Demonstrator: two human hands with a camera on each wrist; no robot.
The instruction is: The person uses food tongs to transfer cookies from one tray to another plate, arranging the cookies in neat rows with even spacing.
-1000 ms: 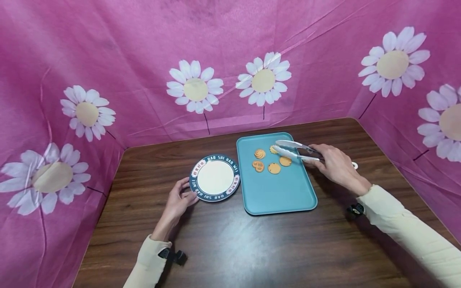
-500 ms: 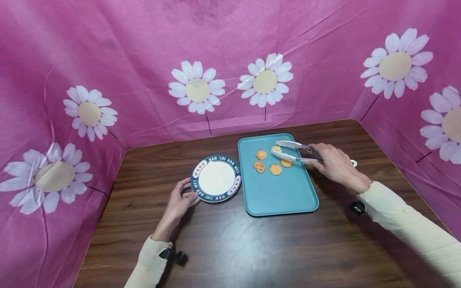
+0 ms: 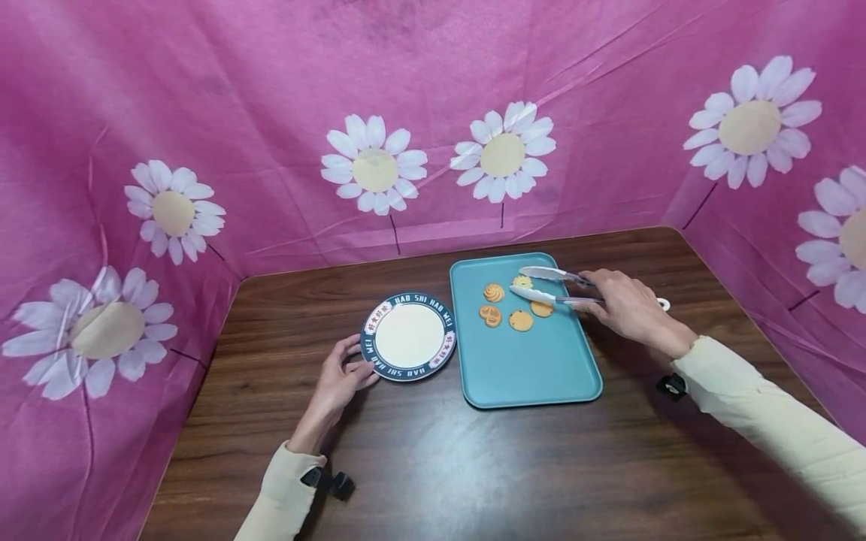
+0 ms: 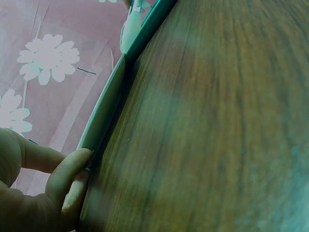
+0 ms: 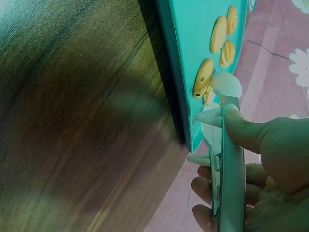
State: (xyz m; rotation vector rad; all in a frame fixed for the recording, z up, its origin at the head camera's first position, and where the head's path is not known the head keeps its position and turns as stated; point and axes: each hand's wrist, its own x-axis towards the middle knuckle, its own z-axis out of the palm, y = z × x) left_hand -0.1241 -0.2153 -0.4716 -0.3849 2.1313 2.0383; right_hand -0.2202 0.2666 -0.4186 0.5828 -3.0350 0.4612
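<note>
In the head view my left hand [image 3: 338,379] holds the near-left rim of a round plate [image 3: 409,336] with a dark lettered border, the thumb against the edge. My right hand [image 3: 629,309] grips metal tongs [image 3: 567,300] with white tips over a teal tray [image 3: 531,368]. The tips stand apart around a pale yellow cookie [image 3: 522,282], which is partly hidden. Around it lie a swirl cookie [image 3: 494,291], a pretzel-shaped cookie [image 3: 490,315] and a round cookie [image 3: 520,321]. A second round cookie [image 3: 541,309] sits partly under the lower arm of the tongs.
The tray stands right beside the plate on a dark wood-grain table [image 3: 419,466]. Behind and at both sides hangs a pink cloth [image 3: 284,83] printed with white daisies, close to the table's far edge.
The tips of the tongs have spread apart, the lower one moving nearer to the person. The left hand keeps its place at the plate, and the view has shifted slightly.
</note>
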